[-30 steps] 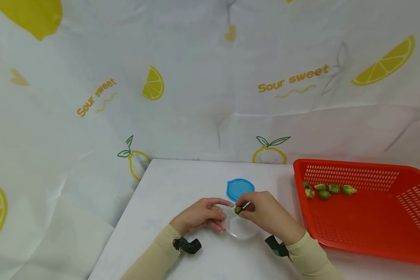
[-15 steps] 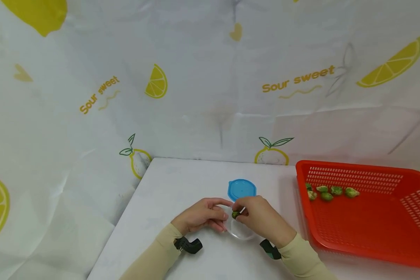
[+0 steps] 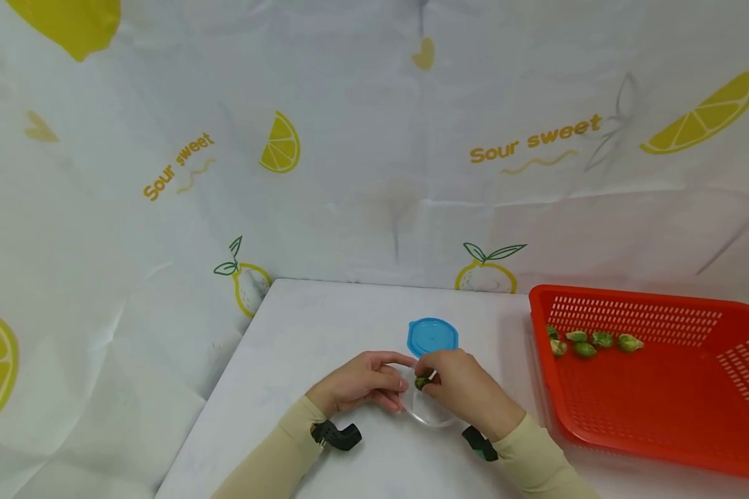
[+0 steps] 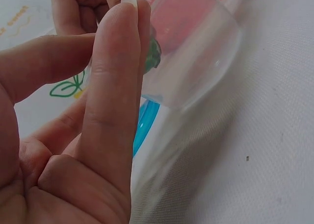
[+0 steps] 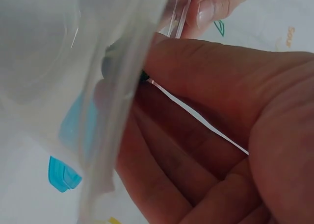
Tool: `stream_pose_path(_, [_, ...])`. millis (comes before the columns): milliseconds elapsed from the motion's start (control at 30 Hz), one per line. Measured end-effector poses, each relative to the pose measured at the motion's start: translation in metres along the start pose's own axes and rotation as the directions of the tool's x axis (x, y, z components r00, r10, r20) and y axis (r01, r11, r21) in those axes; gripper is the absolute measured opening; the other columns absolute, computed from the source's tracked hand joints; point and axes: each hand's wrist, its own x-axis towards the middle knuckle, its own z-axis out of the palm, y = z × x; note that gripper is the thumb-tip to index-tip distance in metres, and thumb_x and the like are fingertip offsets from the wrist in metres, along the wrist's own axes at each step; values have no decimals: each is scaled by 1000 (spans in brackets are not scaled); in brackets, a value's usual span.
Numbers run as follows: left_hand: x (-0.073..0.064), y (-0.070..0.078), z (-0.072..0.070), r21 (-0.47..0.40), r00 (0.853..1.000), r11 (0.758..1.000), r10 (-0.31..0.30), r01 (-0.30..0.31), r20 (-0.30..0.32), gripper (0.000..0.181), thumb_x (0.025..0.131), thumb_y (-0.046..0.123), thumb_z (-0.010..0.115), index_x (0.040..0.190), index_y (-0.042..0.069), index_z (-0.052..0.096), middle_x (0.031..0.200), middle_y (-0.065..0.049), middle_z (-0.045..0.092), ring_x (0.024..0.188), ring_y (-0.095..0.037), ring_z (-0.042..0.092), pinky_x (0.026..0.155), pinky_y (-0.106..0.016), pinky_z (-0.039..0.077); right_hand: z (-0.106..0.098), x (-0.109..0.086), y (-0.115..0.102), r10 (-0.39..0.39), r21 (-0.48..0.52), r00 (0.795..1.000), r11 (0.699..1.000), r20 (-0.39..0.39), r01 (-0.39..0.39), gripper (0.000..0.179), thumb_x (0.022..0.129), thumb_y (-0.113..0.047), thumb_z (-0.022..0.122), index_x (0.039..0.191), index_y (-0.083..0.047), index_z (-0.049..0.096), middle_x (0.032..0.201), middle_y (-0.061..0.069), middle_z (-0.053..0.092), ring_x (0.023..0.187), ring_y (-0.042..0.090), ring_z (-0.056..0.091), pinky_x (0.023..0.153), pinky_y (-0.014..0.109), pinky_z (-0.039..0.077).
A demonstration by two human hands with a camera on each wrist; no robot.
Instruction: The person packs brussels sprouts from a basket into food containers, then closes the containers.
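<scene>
A clear plastic tub (image 3: 429, 412) with a round rim is on the white table, between the two hands. At its left side my left hand (image 3: 365, 381) pinches the rim between thumb and fingers; the left wrist view shows the tub's see-through wall (image 4: 206, 62) tilted. My right hand (image 3: 471, 389) reaches over the rim from the right and pinches a small green Brussels sprout (image 3: 421, 382). In the right wrist view the sprout (image 5: 115, 60) shows dimly through the tub wall, with fingertips inside the tub. Behind the hands lies a round blue lid (image 3: 433, 336).
To the right stands a large red slotted basket (image 3: 649, 409). Several Brussels sprouts (image 3: 602, 339) lie along its back left corner. A white cloth printed with lemons (image 3: 374, 138) hangs behind the table and down its left side.
My right hand has moved a little left and down, lowering the sprout into the tub, and has barely moved in the last half second. My left hand keeps its grip.
</scene>
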Motion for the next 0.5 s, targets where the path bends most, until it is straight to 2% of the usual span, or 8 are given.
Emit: stream_pose_path(500, [-1, 2, 2, 6, 1000, 1000, -10, 10, -3, 54, 100, 5, 71, 153, 8, 58, 96, -6, 78, 77, -15, 79, 74, -29, 69, 5, -1, 0, -14, -59, 999, 998, -39, 12, 18, 89, -1, 85, 103, -10, 81, 99, 1, 81, 87, 16, 73, 79, 41, 69])
